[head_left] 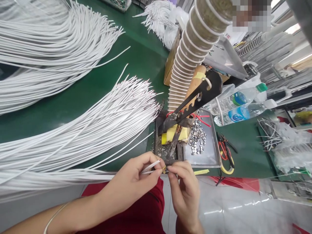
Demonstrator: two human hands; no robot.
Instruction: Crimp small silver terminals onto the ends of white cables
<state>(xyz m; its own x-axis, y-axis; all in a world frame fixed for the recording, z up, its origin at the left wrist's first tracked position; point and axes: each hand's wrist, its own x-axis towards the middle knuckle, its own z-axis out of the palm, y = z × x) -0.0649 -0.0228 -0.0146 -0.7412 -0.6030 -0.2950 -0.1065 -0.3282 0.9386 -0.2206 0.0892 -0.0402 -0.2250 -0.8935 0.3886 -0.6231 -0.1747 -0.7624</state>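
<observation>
Wire [151,166], white-insulated, is held in the left hand [140,177], gripped between thumb and forefinger drawn fully together; at least two strands are seen, with one end crossing over the forefinger. All places below are taken from the metal tray [210,153]. Both hands are placed on the tray's near side, toward its left corner. The thumb and forefinger of the right hand [185,187] are pinched almost to touching, apparently on a tiny yellowish-and-dark piece [165,169] that lies between the two sets of fingertips; its exact form cannot be told.

For good work, the strands are judged best pinched close behind their ends, with tips kept level and the right fingertips brought in along the wire line, so that nothing is bent or slips out.

Small metal clips [198,139] are heaped inside the tray. A yellow-taped block [174,134] is set against its left side, beneath a notched black bracket [195,96]. A ribbed hose [186,55] is raised behind the tray. A large white wire bundle [131,110] is laid to its left, ends pointed toward it. Black-jawed pliers [228,148] are laid just to its right; water bottles [240,113] are rested behind these.
</observation>
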